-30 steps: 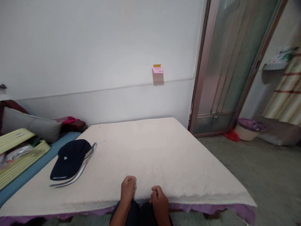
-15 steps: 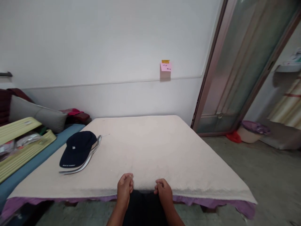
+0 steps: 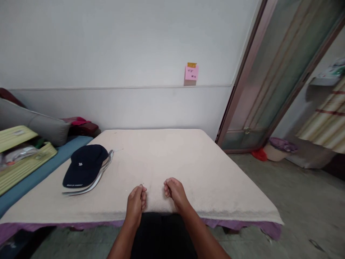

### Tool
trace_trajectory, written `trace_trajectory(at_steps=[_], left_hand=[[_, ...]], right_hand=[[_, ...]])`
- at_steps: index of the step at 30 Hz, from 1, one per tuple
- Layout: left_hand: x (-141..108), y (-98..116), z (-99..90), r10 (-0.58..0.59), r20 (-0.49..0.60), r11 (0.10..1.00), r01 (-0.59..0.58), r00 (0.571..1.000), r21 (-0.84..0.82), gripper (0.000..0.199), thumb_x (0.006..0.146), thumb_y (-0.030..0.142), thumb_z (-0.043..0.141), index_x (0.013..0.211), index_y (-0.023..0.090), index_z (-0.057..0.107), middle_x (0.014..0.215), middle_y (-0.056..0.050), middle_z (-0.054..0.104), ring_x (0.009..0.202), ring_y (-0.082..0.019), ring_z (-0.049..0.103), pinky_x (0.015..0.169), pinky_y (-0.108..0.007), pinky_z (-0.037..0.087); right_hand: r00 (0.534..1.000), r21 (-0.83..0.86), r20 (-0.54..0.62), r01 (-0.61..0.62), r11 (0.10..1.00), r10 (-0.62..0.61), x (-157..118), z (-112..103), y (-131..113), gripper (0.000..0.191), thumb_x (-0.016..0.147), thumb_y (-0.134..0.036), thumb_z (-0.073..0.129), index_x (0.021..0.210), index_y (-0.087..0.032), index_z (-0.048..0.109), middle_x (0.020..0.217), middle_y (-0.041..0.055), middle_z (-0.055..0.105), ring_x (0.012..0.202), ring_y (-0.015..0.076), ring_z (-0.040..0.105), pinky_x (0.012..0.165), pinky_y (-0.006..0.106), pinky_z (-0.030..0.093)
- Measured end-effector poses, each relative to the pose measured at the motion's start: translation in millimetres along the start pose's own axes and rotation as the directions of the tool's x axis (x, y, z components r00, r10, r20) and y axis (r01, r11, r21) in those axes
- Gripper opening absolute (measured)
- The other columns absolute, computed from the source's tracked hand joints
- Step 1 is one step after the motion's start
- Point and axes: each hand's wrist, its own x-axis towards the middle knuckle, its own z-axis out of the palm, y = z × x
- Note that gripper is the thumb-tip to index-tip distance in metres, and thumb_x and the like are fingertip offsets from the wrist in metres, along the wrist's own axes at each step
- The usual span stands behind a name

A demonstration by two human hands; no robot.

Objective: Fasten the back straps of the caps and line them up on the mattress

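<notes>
Cream cover (image 3: 161,158) lies flat beside the wall (image 3: 121,46). Dark cap (image 3: 87,163) sits on the cover's left part — untouched. Left hand (image 3: 135,203) and right hand (image 3: 175,192) are curled closed, apart, over the near portion; contents, if any, cannot be told. Judgement: no handling evident — any grasp calls for uncurling fingers first.

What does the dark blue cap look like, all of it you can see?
The cap looks like cloth, with a rounded crown, a small white mark on its front, and pale lettering along the brim's edge. It sits right side up, brim pointing toward the near left, on pale layers with curved edges. These lie on the left part of the cream cover. Neither the left hand nor the right touches it.
</notes>
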Motion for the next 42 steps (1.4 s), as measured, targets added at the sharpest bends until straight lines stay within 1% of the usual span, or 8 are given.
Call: trace_trajectory(at_steps=[5, 8, 10, 12, 15, 21, 36, 42], left_hand=[[-3, 48, 24.5, 0.068, 0.069, 0.997, -0.066, 0.995, -0.041, 0.027, 0.081, 0.042, 0.056, 0.072, 0.017, 0.054, 0.045, 0.008, 0.041, 0.036, -0.004, 0.029, 0.036, -0.016, 0.019], [-10, 79, 38.9, 0.092, 0.116, 0.994, -0.084, 0.989, -0.072, 0.034, 0.082, 0.049, 0.052, 0.072, 0.016, 0.055, 0.044, 0.007, 0.041, 0.036, -0.004, 0.029, 0.037, -0.016, 0.02], [-14, 100, 46.6, 0.077, 0.172, 0.993, -0.059, 0.982, -0.107, 0.049, 0.082, 0.061, 0.042, 0.068, 0.016, 0.055, 0.041, 0.007, 0.039, 0.034, -0.004, 0.025, 0.036, -0.017, 0.018], [-19, 119, 51.7, 0.03, 0.275, 0.99, 0.011, 0.961, -0.143, 0.064, 0.078, 0.073, 0.031, 0.062, 0.016, 0.054, 0.038, 0.005, 0.037, 0.032, -0.004, 0.021, 0.035, -0.017, 0.013], [-24, 137, 55.1, -0.041, 0.379, 0.989, 0.091, 0.924, -0.116, 0.076, 0.07, 0.083, 0.021, 0.056, 0.015, 0.053, 0.035, 0.005, 0.035, 0.03, -0.003, 0.018, 0.034, -0.017, 0.01], [-31, 140, 57.9, -0.091, 0.419, 0.989, 0.131, 0.903, -0.069, 0.079, 0.067, 0.085, 0.02, 0.054, 0.015, 0.052, 0.034, 0.006, 0.032, 0.029, -0.002, 0.015, 0.034, -0.017, 0.007], [-49, 131, 67.2, -0.102, 0.391, 0.994, 0.112, 0.915, -0.001, 0.075, 0.068, 0.085, 0.02, 0.053, 0.017, 0.049, 0.033, 0.006, 0.03, 0.03, -0.003, 0.011, 0.034, -0.017, 0.006], [-51, 134, 71.5, -0.082, 0.397, 0.996, 0.09, 0.914, -0.002, 0.076, 0.069, 0.084, 0.019, 0.053, 0.016, 0.049, 0.033, 0.006, 0.03, 0.03, -0.003, 0.012, 0.034, -0.017, 0.005]], right_hand=[[0.996, 0.04, 0.041, 0.08, 0.996, -0.082, 1, 1, -53, 0.032, 0.076, -0.047, 0.054, 0.071, -0.016, 0.056, 0.055, -0.0007, 0.055, 0.043, 0.0082, 0.046, 0.043, 0.021, 0.033], [0.987, 0.113, 0.066, 0.14, 0.984, -0.148, -1, 2, -87, 0.045, 0.078, -0.059, 0.051, 0.07, -0.015, 0.057, 0.055, -0.0005, 0.054, 0.042, 0.0084, 0.046, 0.042, 0.021, 0.034], [0.982, 0.154, 0.097, 0.147, 0.977, -0.163, -3, 2, -109, 0.058, 0.078, -0.069, 0.042, 0.065, -0.015, 0.056, 0.05, -0.0008, 0.051, 0.038, 0.0078, 0.044, 0.04, 0.021, 0.031], [0.976, 0.184, 0.14, 0.139, 0.973, -0.166, -5, 2, -128, 0.068, 0.076, -0.077, 0.032, 0.06, -0.015, 0.055, 0.046, -0.0009, 0.048, 0.035, 0.0072, 0.04, 0.038, 0.021, 0.029], [0.972, 0.168, 0.175, 0.131, 0.977, -0.16, -8, 0, -147, 0.074, 0.073, -0.082, 0.026, 0.056, -0.015, 0.053, 0.042, -0.0018, 0.045, 0.032, 0.0066, 0.037, 0.036, 0.021, 0.027], [0.976, 0.09, 0.169, 0.12, 0.989, -0.134, -18, -6, -153, 0.076, 0.07, -0.085, 0.022, 0.053, -0.016, 0.05, 0.038, -0.0021, 0.042, 0.03, 0.0059, 0.032, 0.035, 0.02, 0.024], [0.971, 0.087, 0.164, 0.161, 0.983, -0.174, -41, -16, -162, 0.078, 0.07, -0.085, 0.018, 0.053, -0.016, 0.05, 0.038, -0.0019, 0.041, 0.031, 0.006, 0.031, 0.036, 0.02, 0.022], [0.973, 0.089, 0.149, 0.166, 0.982, -0.178, -46, -22, -167, 0.079, 0.073, -0.083, 0.017, 0.054, -0.015, 0.052, 0.042, -0.0009, 0.043, 0.031, 0.0053, 0.032, 0.036, 0.02, 0.022]])
